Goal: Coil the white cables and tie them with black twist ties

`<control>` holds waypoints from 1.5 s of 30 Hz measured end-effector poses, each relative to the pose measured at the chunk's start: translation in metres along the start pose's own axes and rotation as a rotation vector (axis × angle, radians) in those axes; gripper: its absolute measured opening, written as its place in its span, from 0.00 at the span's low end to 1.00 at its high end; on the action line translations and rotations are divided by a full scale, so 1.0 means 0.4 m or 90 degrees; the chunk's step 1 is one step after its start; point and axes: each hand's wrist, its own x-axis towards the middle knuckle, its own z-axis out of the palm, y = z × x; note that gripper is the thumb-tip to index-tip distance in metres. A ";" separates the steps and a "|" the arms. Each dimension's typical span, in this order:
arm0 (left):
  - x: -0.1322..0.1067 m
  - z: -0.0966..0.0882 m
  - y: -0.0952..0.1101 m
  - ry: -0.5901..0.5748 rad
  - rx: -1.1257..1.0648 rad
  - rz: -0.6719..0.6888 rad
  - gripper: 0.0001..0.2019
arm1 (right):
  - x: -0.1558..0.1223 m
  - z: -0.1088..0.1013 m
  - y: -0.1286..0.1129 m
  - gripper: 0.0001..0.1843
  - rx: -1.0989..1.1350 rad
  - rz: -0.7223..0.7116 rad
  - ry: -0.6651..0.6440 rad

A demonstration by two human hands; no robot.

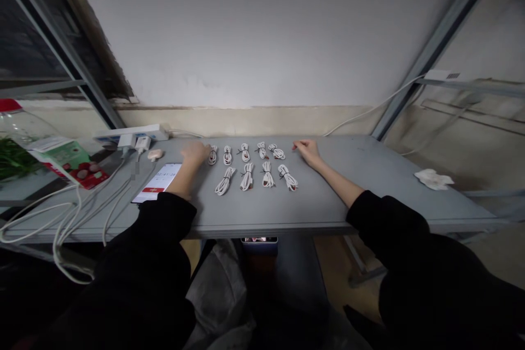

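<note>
Several white coiled cables (251,167), each tied with a dark band, lie in two rows on the grey table (369,186). My left hand (196,152) rests at the left end of the back row, fingers curled and touching the leftmost coil (212,155). My right hand (307,150) lies on the table just right of the back row's last coil (276,151), fingers drawn together, nothing visible in them. Both arms wear black sleeves.
A phone (157,182) with a lit screen lies left of my left arm. Behind it are a white power strip (131,135) with chargers and loose white leads (65,213). A red-and-green carton (68,161) stands far left, a crumpled tissue (433,179) far right.
</note>
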 end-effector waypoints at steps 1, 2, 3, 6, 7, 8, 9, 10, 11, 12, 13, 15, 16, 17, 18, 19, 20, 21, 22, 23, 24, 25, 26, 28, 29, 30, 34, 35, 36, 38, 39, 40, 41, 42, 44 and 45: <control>-0.001 -0.002 0.008 -0.043 0.040 -0.075 0.25 | 0.001 0.001 0.000 0.13 -0.004 0.001 -0.001; -0.002 -0.003 0.017 -0.057 0.047 -0.084 0.26 | 0.001 0.001 0.000 0.13 -0.008 0.001 -0.002; -0.003 -0.004 0.026 -0.073 0.057 -0.100 0.28 | 0.001 0.002 -0.001 0.13 -0.012 0.002 -0.004; -0.005 -0.002 0.047 -0.107 0.081 -0.080 0.28 | 0.000 0.002 -0.005 0.13 -0.023 -0.001 -0.010; -0.006 0.000 0.051 -0.116 0.091 -0.067 0.27 | -0.001 0.001 -0.007 0.12 -0.026 -0.003 -0.011; -0.007 0.003 0.054 -0.122 0.100 -0.056 0.26 | -0.002 0.001 -0.009 0.12 -0.028 -0.005 -0.013; -0.009 0.007 0.056 -0.125 0.104 -0.047 0.25 | -0.004 0.000 -0.012 0.12 -0.029 -0.006 -0.016; -0.012 0.010 0.058 -0.123 0.102 -0.042 0.24 | -0.005 0.000 -0.014 0.12 -0.030 -0.006 -0.018; -0.015 0.013 0.061 -0.122 0.097 -0.042 0.23 | -0.007 -0.001 -0.017 0.12 -0.030 -0.006 -0.022; -0.018 0.015 0.064 -0.118 0.091 -0.044 0.22 | -0.009 -0.001 -0.019 0.12 -0.030 -0.007 -0.025; -0.022 0.017 0.067 -0.114 0.086 -0.046 0.22 | -0.010 -0.002 -0.020 0.12 -0.030 -0.007 -0.028; -0.028 0.017 0.074 -0.101 0.076 -0.048 0.22 | -0.012 -0.001 -0.022 0.12 -0.034 -0.011 -0.031; -0.031 0.017 0.077 -0.091 0.069 -0.049 0.22 | -0.013 -0.001 -0.022 0.12 -0.038 -0.014 -0.031; -0.033 0.015 0.081 -0.075 0.060 -0.052 0.22 | -0.013 0.000 -0.021 0.12 -0.043 -0.016 -0.031; -0.034 0.013 0.084 -0.056 0.050 -0.058 0.23 | -0.012 0.001 -0.020 0.12 -0.047 -0.017 -0.030; -0.036 0.010 0.087 -0.033 0.040 -0.063 0.24 | -0.012 0.002 -0.017 0.13 -0.051 -0.019 -0.028; -0.037 0.006 0.091 -0.007 0.027 -0.067 0.24 | -0.011 0.003 -0.014 0.13 -0.057 -0.022 -0.027; -0.039 0.002 0.095 0.024 0.015 -0.064 0.24 | -0.010 0.005 -0.011 0.14 -0.066 -0.030 -0.025; -0.041 -0.002 0.100 0.054 0.003 -0.054 0.24 | -0.009 0.006 -0.007 0.14 -0.078 -0.041 -0.024; -0.044 -0.005 0.106 0.082 -0.007 -0.036 0.24 | -0.008 0.008 -0.004 0.15 -0.094 -0.054 -0.025; -0.047 -0.009 0.113 0.107 -0.014 -0.012 0.23 | -0.008 0.009 -0.001 0.16 -0.111 -0.069 -0.026; -0.050 -0.011 0.120 0.129 -0.020 0.014 0.23 | -0.008 0.010 0.000 0.16 -0.129 -0.082 -0.025; -0.054 -0.012 0.128 0.143 -0.022 0.043 0.23 | -0.008 0.011 0.000 0.16 -0.144 -0.091 -0.021; -0.061 -0.010 0.145 0.161 -0.023 0.101 0.22 | -0.011 0.011 -0.004 0.17 -0.165 -0.101 -0.010; -0.066 -0.008 0.153 0.165 -0.021 0.131 0.22 | -0.013 0.011 -0.008 0.17 -0.172 -0.105 -0.006; -0.071 -0.005 0.162 0.168 -0.020 0.159 0.21 | -0.015 0.011 -0.013 0.18 -0.178 -0.110 -0.003; -0.102 0.006 0.194 0.166 -0.040 0.256 0.17 | -0.025 0.008 -0.038 0.18 -0.204 -0.139 0.003; -0.111 0.009 0.201 0.168 -0.049 0.281 0.16 | -0.027 0.007 -0.045 0.18 -0.206 -0.148 0.005; -0.119 0.012 0.208 0.171 -0.058 0.309 0.15 | -0.031 0.007 -0.051 0.19 -0.203 -0.159 0.007; -0.135 0.018 0.220 0.180 -0.076 0.364 0.13 | -0.040 0.006 -0.065 0.21 -0.175 -0.190 0.012; -0.141 0.023 0.225 0.182 -0.082 0.390 0.13 | -0.046 0.005 -0.073 0.22 -0.151 -0.208 0.017; -0.146 0.027 0.229 0.182 -0.083 0.413 0.13 | -0.053 0.006 -0.081 0.24 -0.122 -0.223 0.023; -0.149 0.032 0.231 0.181 -0.081 0.433 0.13 | -0.061 0.007 -0.089 0.25 -0.093 -0.238 0.028; -0.151 0.037 0.233 0.181 -0.075 0.453 0.14 | -0.070 0.008 -0.097 0.27 -0.065 -0.253 0.032; -0.149 0.046 0.233 0.185 -0.061 0.490 0.14 | -0.088 0.013 -0.111 0.31 -0.014 -0.284 0.029; -0.148 0.049 0.232 0.190 -0.056 0.508 0.14 | -0.097 0.017 -0.117 0.33 0.007 -0.299 0.019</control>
